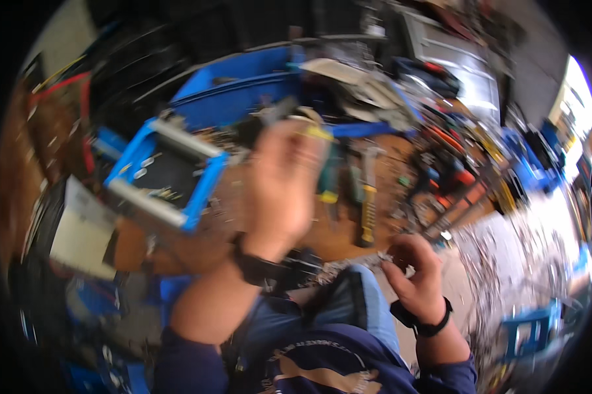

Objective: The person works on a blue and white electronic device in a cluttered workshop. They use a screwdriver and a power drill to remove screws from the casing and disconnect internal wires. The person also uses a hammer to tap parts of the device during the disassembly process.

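My left hand (283, 180) is raised over the workbench (230, 210), smeared by motion. At its fingertips shows a yellow, partly round thing (316, 130); whether the fingers grip it is unclear. My right hand (417, 272) hovers near the bench's front edge, thumb and fingers curled toward each other. Whatever sits between them is too small and blurred to name. Between the hands lies a claw hammer (368, 213) with a yellow and black handle. A tool with a green and yellow handle (330, 174) lies just right of my left hand.
A blue-framed, dark-bottomed tray (204, 187) with small metal bits stands at left. Behind are a blue bin (237, 88) and a pile of flat beige pieces (358, 85). Mixed hand tools (447, 164) crowd the right. A blue stool (532, 328) stands at lower right.
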`<action>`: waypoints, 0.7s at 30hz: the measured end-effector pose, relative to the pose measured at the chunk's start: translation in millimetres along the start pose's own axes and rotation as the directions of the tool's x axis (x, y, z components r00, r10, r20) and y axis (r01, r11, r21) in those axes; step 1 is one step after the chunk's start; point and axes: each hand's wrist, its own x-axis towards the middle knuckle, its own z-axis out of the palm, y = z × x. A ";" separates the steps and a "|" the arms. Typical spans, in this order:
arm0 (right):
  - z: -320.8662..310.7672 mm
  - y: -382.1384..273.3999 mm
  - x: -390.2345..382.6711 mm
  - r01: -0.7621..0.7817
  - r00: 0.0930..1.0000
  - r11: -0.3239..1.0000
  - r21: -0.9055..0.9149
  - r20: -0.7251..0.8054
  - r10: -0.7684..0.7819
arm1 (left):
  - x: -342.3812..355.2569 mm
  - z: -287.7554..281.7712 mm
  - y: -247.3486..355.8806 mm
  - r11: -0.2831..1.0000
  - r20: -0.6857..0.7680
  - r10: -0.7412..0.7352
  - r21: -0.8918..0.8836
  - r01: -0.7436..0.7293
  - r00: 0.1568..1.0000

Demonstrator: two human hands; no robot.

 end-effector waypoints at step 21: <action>91.8 -62.8 73.4 0.044 0.995 0.975 0.218 0.078 -0.063 | 3.2 -238.0 -11.4 0.594 0.040 0.240 0.785 -0.179 0.970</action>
